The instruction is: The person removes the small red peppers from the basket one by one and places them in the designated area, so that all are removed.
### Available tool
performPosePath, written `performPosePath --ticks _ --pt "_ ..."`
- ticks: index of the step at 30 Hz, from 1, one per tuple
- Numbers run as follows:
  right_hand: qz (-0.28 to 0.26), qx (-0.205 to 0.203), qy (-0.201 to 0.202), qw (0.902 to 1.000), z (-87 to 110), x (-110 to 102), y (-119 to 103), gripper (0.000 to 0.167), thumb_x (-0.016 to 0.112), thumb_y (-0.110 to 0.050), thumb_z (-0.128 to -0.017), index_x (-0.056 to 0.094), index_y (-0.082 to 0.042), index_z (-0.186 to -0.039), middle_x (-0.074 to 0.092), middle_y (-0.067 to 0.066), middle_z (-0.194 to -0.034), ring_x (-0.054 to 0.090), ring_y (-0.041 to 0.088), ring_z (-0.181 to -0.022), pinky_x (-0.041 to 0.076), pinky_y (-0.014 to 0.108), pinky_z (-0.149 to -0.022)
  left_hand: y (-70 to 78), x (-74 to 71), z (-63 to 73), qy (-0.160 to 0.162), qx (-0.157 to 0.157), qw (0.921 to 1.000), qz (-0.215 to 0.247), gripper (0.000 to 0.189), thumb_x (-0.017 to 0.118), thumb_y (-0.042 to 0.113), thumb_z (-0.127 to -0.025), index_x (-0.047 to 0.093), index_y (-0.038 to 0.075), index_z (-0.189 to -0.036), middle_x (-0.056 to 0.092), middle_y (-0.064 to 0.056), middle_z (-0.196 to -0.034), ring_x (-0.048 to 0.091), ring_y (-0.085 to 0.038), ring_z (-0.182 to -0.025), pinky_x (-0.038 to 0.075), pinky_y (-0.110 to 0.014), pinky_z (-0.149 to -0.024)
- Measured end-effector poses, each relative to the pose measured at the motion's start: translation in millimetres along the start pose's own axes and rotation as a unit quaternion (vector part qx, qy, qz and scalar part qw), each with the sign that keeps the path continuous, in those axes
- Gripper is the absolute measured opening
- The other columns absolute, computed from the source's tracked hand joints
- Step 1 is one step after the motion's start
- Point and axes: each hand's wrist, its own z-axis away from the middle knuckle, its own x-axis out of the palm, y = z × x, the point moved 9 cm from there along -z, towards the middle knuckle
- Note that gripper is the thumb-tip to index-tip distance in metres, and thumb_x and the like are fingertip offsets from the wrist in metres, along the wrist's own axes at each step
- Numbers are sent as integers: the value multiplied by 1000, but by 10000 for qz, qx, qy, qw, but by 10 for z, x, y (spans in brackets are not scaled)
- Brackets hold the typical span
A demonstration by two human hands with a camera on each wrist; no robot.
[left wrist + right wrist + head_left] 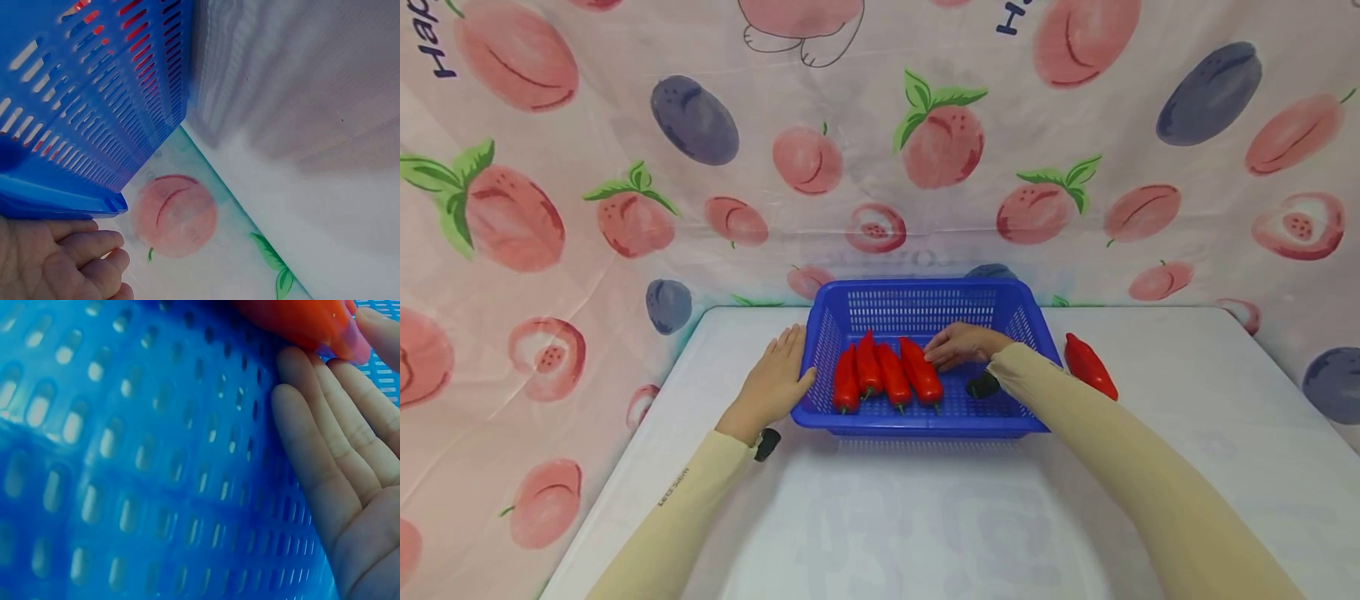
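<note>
Several red peppers (pixel 893 379) lie side by side in the left half of a blue plastic basket (pixel 925 422), their stems towards me. My right hand (pixel 958 345) reaches inside the basket, beside the rightmost pepper (pixel 921 373). In the right wrist view its fingers (pixel 331 425) are nearly straight and touch the tip of a red pepper (pixel 300 322). My left hand (pixel 769 390) rests against the basket's left side with its thumb at the rim. Below the rim in the left wrist view, its fingers (pixel 94 250) are loosely bent.
Another red pepper (pixel 1090 367) lies on the white table (pixel 925 517), to the right of the basket and partly behind my right forearm. A fruit-patterned cloth (pixel 880 167) hangs behind the table's far edge and along the left.
</note>
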Motion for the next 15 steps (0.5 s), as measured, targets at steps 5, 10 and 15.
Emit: performPosePath --ticks 5,10,15 --pt "-50 47 13 10000 -9 5 11 39 58 -6 -90 52 14 -123 68 1 -91 67 13 -85 50 42 -96 4 3 2 -36 7 10000 -10 70 42 30 -96 13 -7 -147 17 -23 -155 14 -38 -145 11 -49 -119" --pt "-14 64 30 10000 5 17 2 39 59 -6 -90 52 15 -122 67 -1 -87 66 12 -82 50 42 -96 12 -3 4 -57 14 10000 -5 70 41 30 -96 13 -7 -147 17 -23 -155 14 -38 -145 11 -49 -119" --pt "20 78 35 10000 11 24 -12 39 60 -7 -89 52 14 -121 68 1 -90 67 13 -85 50 42 -96 14 -8 6 -72 -9 10000 -21 70 41 31 -96 13 -7 -147 17 -23 -155 14 -38 -145 11 -49 -119"
